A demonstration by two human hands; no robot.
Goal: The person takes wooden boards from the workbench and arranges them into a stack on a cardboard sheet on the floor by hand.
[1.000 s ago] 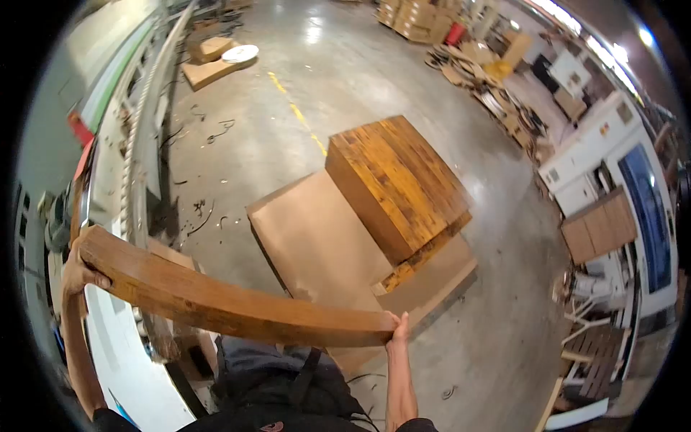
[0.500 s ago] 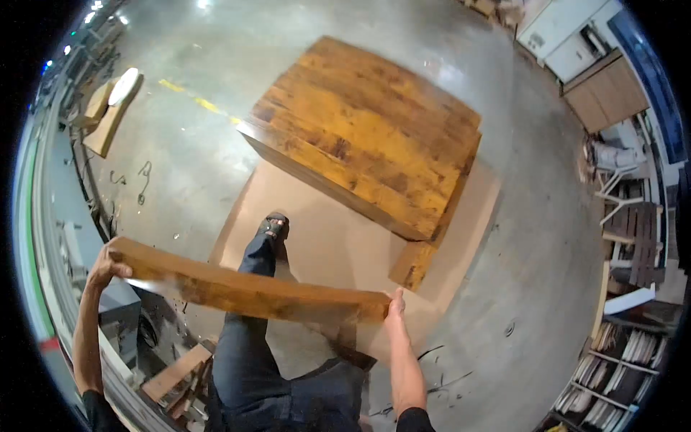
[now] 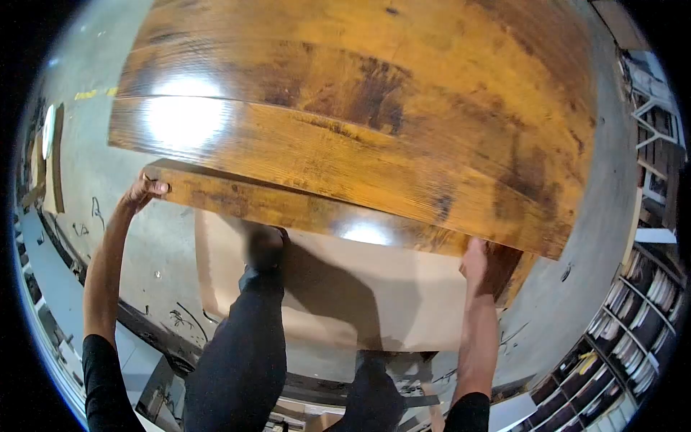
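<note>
A long brown-stained wooden plank (image 3: 288,210) spans between my two hands, along the near edge of a large wooden slab (image 3: 324,144) with the same stain. My left hand (image 3: 147,189) is closed around the plank's left end, thumb on its upper face. At the other end, my right hand (image 3: 475,263) grips the plank, its fingers partly hidden. Whether the plank touches the slab, I cannot tell. Bright reflections lie on both surfaces. A shorter stained board (image 3: 517,277) sticks out from under the slab's right corner, beside my right hand.
A cardboard sheet (image 3: 425,302) lies on the concrete floor under the slab, with my foot at the plank's near side. Shelving (image 3: 626,324) filled with flat pieces stands on the right. Wooden pieces (image 3: 52,165) and thin cords (image 3: 97,209) are at the left.
I have stepped closer to the slab. The plank, held in both hands, has moved forward from in front of my legs to the slab's near edge.
</note>
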